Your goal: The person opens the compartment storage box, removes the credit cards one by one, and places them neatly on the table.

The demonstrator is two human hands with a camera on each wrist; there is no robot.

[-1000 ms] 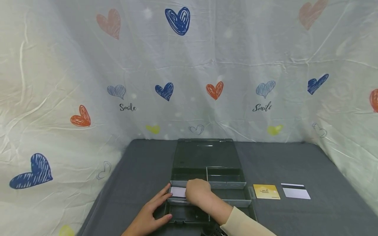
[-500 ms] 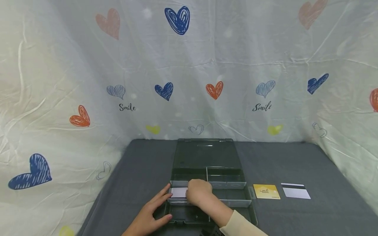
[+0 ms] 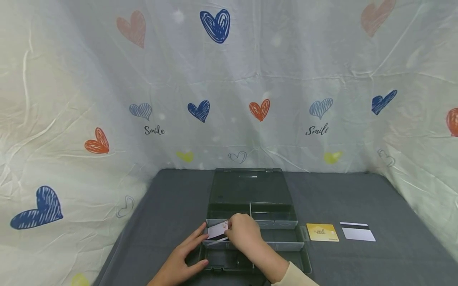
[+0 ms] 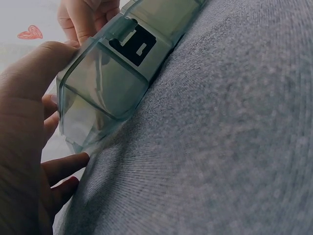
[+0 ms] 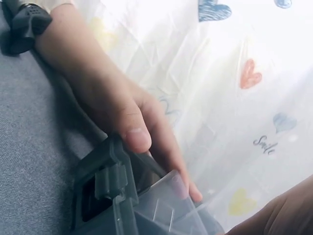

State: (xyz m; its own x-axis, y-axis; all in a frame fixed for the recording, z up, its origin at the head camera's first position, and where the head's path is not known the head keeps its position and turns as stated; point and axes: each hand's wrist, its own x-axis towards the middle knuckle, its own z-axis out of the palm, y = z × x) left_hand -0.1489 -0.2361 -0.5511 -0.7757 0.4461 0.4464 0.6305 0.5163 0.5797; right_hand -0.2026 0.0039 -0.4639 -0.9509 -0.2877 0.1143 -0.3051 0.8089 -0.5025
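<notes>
A dark green translucent storage box (image 3: 252, 188) stands open on the table, its lid tipped back. My right hand (image 3: 247, 234) pinches the right end of a white card (image 3: 216, 230) with a black stripe. That card lies tilted over the left part of the box's middle compartment. My left hand (image 3: 180, 260) rests on the box's left end, fingers straight and spread, thumb at the front corner. In the left wrist view the left thumb lies on the rim beside the black latch (image 4: 134, 44). The right wrist view shows the left hand (image 5: 124, 107) at the box's end.
To the right of the box a yellow card (image 3: 323, 232) lies flat on the grey cloth (image 3: 358, 198). Beside it is another white card (image 3: 359, 232) with a black stripe. A white curtain (image 3: 229, 71) printed with hearts hangs behind and at the sides.
The white card under my right hand lay level in the compartment; its right end is now raised, showing its stripe. My right hand has shifted slightly up and right. My left hand has stayed put.
</notes>
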